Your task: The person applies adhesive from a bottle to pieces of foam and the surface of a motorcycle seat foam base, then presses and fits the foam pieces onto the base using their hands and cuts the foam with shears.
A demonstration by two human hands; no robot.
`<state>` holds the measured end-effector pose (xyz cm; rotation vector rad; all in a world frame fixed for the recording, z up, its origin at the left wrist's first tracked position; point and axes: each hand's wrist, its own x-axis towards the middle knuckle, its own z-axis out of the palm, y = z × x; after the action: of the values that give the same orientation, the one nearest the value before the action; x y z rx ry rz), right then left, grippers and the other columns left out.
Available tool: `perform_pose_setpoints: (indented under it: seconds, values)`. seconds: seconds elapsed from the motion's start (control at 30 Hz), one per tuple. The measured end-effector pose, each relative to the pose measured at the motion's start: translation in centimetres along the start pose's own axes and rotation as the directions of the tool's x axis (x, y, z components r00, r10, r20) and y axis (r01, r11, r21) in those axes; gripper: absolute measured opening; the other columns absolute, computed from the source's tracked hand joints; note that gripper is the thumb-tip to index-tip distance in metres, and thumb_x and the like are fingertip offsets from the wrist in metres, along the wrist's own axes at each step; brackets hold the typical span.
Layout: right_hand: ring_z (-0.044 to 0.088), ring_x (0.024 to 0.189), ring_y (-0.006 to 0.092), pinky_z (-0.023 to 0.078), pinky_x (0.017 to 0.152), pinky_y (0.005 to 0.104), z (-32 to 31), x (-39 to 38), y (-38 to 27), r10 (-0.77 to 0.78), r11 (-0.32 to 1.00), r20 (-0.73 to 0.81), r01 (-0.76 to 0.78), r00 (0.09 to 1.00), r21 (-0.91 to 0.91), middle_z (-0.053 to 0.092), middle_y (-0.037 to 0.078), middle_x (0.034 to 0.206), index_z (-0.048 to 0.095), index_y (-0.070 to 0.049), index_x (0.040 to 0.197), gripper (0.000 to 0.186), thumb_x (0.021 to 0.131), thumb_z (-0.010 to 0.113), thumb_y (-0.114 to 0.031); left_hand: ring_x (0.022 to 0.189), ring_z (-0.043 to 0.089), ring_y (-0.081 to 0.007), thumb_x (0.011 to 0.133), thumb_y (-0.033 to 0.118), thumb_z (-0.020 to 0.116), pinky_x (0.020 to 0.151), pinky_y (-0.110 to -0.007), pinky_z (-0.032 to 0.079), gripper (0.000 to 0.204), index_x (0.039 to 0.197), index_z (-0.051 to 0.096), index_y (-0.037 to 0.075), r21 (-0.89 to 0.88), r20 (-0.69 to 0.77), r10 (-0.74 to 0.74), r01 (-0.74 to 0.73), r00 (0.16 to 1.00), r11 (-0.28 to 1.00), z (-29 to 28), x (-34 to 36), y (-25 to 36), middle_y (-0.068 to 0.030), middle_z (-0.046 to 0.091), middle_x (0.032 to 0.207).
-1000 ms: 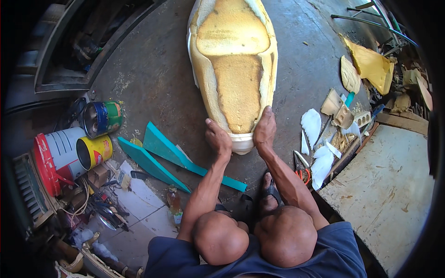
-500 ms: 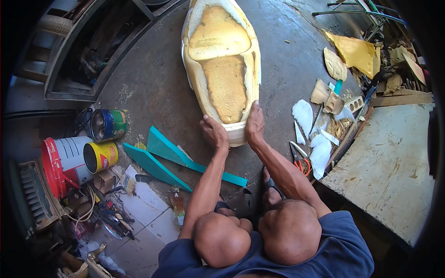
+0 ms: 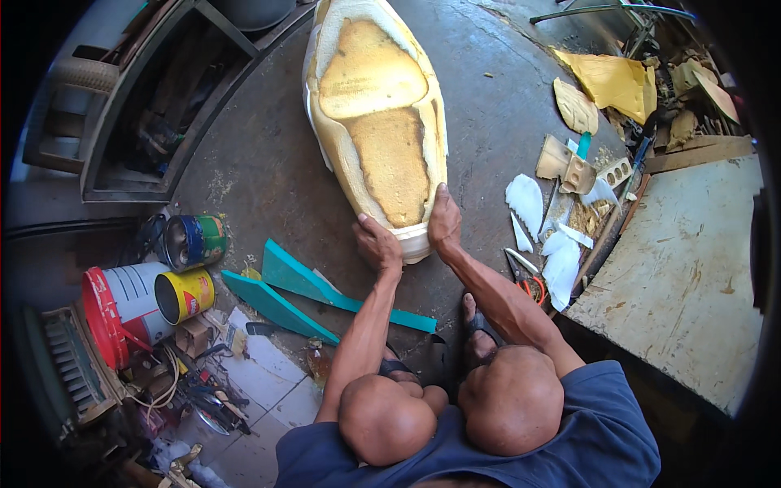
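Note:
A long motorcycle seat foam (image 3: 390, 159), yellow-brown in the middle with paler padding along its borders, stretches away from me over the dark floor. Its narrow end points toward me and its far end runs out of the picture. My left hand (image 3: 379, 244) is closed against the left side of that narrow end. On the opposite side, my right hand (image 3: 444, 218) grips the edge, with its fingers partly hidden. Two flat teal foam strips (image 3: 281, 305) lie on the floor beside my left forearm.
At left stand a red-and-white bucket (image 3: 122, 313), a yellow can (image 3: 183, 296) and a blue-green can (image 3: 195, 241), with jumbled tools below. White foam scraps (image 3: 561, 268) and orange-handled scissors (image 3: 530, 286) lie at right, beside a worn board (image 3: 671, 276). A metal frame (image 3: 167, 122) stands at upper left.
The far end of the seat foam has swung slightly left in view, and its near end sits a little lower and to the right. Both hands keep their hold. The whole view has shifted slightly.

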<state>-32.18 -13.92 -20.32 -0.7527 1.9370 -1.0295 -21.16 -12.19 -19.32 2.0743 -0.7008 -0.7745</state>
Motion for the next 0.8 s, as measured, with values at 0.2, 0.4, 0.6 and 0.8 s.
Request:
perform_pose_setpoints:
  seconds: [0.2, 0.4, 0.6, 0.8]
  values:
    - [0.059, 0.115, 0.05, 0.043, 0.098, 0.0563, -7.5, 1.9, 0.3, 0.085, 0.94, 0.073, -0.055, 0.994, -0.338, 0.065, 0.033, 0.117, 0.061, 0.001, 0.125, 0.082, 0.1, 0.025, -0.068, 0.098, 0.062, -0.0537, 0.108, 0.047, 0.028, 0.084, -0.058, 0.048, 0.062, 0.127, 0.048, -0.009, -0.028, 0.237, 0.006, 0.001, 0.971, 1.0, 1.6, -6.9, -3.8, -0.0375, 0.06, 0.115]
    - [0.047, 0.134, 0.0404, 0.03, 0.11, 0.0603, -11.6, 4.2, -5.0, -0.203, 0.799, 0.115, 0.232, 0.972, -0.554, 0.053, 0.025, 0.141, 0.04, -0.006, 0.149, 0.079, 0.099, 0.033, -0.067, 0.115, 0.061, -0.0309, 0.101, 0.069, 0.026, 0.096, -0.048, 0.048, 0.082, 0.142, 0.046, 0.001, 0.003, 0.868, -0.027, 0.049, 0.496, 0.999, 1.7, -9.9, -4.5, -0.0192, 0.059, 0.131]
    - [0.026, 0.149, 0.0368, 0.007, 0.117, 0.0676, -9.2, 3.0, 0.4, -0.642, 0.609, -0.035, 0.481, 0.766, -0.631, 0.033, 0.014, 0.16, 0.034, -0.019, 0.157, 0.068, 0.101, 0.04, -0.059, 0.097, 0.068, -0.0379, 0.101, 0.037, 0.055, 0.09, -0.043, 0.051, 0.04, 0.113, 0.066, 0.001, 0.26, 0.925, 0.006, -0.646, 0.379, 0.718, -3.9, -5.9, 6.3, -0.0209, 0.069, 0.11]
    - [0.041, 0.137, 0.0405, 0.031, 0.113, 0.0536, -13.2, 1.2, 2.7, -0.592, 0.796, -0.14, 0.547, 0.794, -0.259, 0.045, 0.023, 0.144, 0.044, -0.002, 0.145, 0.056, 0.097, 0.059, -0.029, 0.122, 0.053, -0.0395, 0.089, 0.023, 0.073, 0.102, -0.047, 0.043, 0.056, 0.135, 0.05, 0.0, 0.109, 0.92, 0.373, -0.993, 0.116, 0.039, -6.0, 1.0, 11.9, -0.0225, 0.054, 0.132]
